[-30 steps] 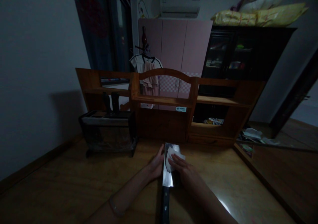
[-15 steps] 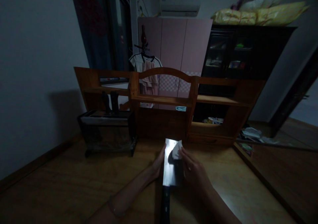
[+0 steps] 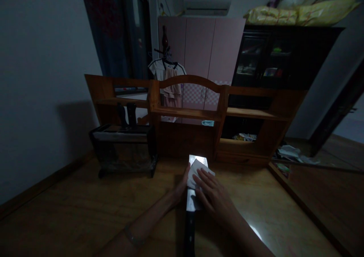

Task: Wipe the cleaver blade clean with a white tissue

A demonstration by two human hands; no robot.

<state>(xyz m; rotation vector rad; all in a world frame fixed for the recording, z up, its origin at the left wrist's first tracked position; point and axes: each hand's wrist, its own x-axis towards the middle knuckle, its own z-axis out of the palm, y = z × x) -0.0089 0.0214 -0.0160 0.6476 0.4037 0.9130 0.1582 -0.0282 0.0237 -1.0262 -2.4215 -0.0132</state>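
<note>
– what surface are you at, and what room?
– you're at a glossy wooden tabletop (image 3: pixel 71 207) in dim light, a patch of glare right of your right forearm. a wooden hutch (image 3: pixel 186 114) lines its far side, and a black knife block (image 3: pixel 122 156) with two dark handles sticking up stands to your left. beyond are a pink wardrobe (image 3: pixel 199 48), an air conditioner (image 3: pixel 207 0) and a dark glass-doored cabinet (image 3: pixel 307 55).
– which way does your cleaver (image 3: pixel 191 204) point?
– away from you: black handle nearest your body, square blade end toward the hutch. its long axis runs almost straight up your view, between your hands. one broad face is turned up; you can't tell whether it touches the wood.
– and your hands?
– your left hand (image 3: pixel 181 185) lies along the blade's left side, one digit pointing forward; the others are hidden, so you can't tell how far it closes. your right hand (image 3: pixel 212 194), back upward, lays extended fingers over a white tissue (image 3: pixel 192 176) against the blade; whether it also pinches the tissue, you can't tell.
</note>
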